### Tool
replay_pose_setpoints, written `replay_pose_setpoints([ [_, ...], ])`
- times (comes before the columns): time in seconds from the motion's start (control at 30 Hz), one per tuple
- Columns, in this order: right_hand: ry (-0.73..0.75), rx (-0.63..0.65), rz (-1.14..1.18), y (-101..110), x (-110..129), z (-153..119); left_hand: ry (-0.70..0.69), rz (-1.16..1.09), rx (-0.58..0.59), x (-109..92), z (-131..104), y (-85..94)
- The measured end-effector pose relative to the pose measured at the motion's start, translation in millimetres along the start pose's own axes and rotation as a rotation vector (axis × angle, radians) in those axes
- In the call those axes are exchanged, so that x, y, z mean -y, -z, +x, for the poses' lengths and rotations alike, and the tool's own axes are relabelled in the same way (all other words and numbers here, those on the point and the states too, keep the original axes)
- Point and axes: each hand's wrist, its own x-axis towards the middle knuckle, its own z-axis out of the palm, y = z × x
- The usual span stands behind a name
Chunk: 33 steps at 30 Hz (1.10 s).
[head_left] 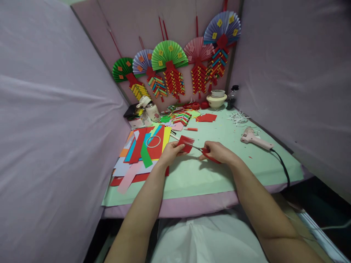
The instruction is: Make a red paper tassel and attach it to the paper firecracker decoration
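Between my hands is a small red paper piece (pixel 185 144) with thin fringe strips cut along its far right part. My left hand (pixel 172 152) pinches this paper at its left and lower edge. Red-handled scissors (pixel 210 155) are gripped in my right hand (pixel 216 151), their blades pointing left and lying at the paper's fringed part. Left of my left hand, coloured paper sheets and strips are piled, among them a green strip (pixel 146 155) and a white ring (pixel 153 141) on top. A small red paper roll (pixel 192 129) lies just beyond the held paper.
A pink glue gun (pixel 256 139) with a black cable lies at the right. Paper shreds (pixel 238 117), a bowl (pixel 216 101), a dark-capped bottle (pixel 233 97) and a white jar (pixel 153 111) stand or lie farther back. Paper fan ornaments (pixel 170 54) hang on the back wall.
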Motion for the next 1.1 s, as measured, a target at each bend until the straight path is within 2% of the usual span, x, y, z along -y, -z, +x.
replay_pose_setpoints([
  [0.2, -0.002, -0.022, 0.007, 0.2, 0.9, -0.7, 0.018, -0.011, -0.009, -2.1, -1.0, 0.0],
  [0.5, 0.023, 0.039, -0.009, -3.6, 1.6, 1.0, 0.053, 0.048, 0.05, -4.7, -4.4, -6.6],
  [1.1, 0.033, -0.025, 0.025, -4.0, 1.9, 0.4, 0.087, 0.004, 0.062, -5.4, -5.0, -6.7],
])
